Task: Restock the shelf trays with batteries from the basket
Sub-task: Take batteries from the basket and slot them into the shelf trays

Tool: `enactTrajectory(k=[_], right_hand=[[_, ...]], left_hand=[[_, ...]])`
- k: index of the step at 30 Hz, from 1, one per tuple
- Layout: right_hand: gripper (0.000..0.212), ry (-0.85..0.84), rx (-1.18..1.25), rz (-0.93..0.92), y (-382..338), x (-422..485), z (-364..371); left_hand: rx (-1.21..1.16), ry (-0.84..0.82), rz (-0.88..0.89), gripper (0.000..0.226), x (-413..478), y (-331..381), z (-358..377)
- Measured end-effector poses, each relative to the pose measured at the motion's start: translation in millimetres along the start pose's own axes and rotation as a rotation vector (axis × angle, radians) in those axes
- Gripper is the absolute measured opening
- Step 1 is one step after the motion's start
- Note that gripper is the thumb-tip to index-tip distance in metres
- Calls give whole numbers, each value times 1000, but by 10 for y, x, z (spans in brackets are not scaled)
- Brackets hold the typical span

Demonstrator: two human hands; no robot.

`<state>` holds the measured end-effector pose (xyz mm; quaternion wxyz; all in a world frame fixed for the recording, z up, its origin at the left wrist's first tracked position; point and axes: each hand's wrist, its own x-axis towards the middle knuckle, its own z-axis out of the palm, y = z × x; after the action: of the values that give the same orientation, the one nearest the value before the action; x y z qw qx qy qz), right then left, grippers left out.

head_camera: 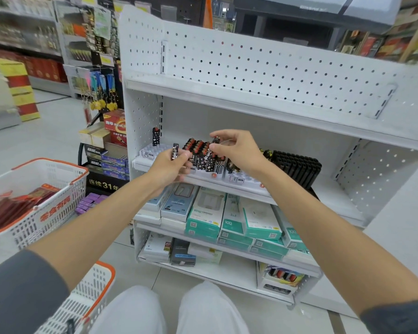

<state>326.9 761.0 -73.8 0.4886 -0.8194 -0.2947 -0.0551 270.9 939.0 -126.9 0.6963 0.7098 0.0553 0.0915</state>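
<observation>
Nearest, by the person's knees, stands a basket (pixel 104 283) with an orange rim; what it holds cannot be seen. A second basket (pixel 46 165) further left on the floor holds flat red packs (pixel 17 206).

Both arms reach to the front edge of the middle shelf (pixel 328 189). The left hand (pixel 167 168) has its fingers curled round one slim dark battery (pixel 175 151), held upright just in front of the left tray (pixel 150 153). The right hand (pixel 237 150) pinches another battery (pixel 215 140) between thumb and forefinger, right over the filled rows (pixel 200 150), its other fingers loosely spread.

The job looks partly done. The middle and right of the left tray are packed. Its left end shows bare slots, with a lone piece (pixel 156 136) upright at the back left corner. The right tray (pixel 241 180) has open slots along its front. So those two pieces in hand, and likely many more, are left to place.

A black block (pixel 297 167) sits next to the right tray. Boxes (pixel 210 213) crowd the shelf below, and the packed rows leave little room for fingers. Behind, the pegboard (pixel 251 66) is bare, and key rings (pixel 101 92) hang on a rack to the left.
</observation>
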Motion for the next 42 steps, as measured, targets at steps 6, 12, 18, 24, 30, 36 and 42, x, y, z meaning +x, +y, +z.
enactTrajectory(k=[6, 12, 18, 24, 30, 36, 42], right_hand=[[26, 60, -158, -69, -122, 299, 371], [23, 6, -333, -105, -147, 772, 806], [24, -9, -471, -22, -23, 1340, 1056], [19, -30, -533, -18, 78, 1630, 1177], [21, -89, -609, -27, 186, 1729, 1298], [23, -146, -592, -28, 227, 1748, 1305], [36, -247, -581, -15, 142, 1649, 1230]], left_hand=[[-33, 127, -71, 9, 153, -118, -352], [108, 181, 60, 16, 292, -267, -701], [245, 161, 176, 17, 427, -481, -942], [316, 144, 244, 17, 478, -596, -1034], [326, 147, 265, 21, 475, -639, -1033], [418, 128, 235, 18, 483, -558, -1046], [215, 84, 198, 15, 435, -512, -1051]])
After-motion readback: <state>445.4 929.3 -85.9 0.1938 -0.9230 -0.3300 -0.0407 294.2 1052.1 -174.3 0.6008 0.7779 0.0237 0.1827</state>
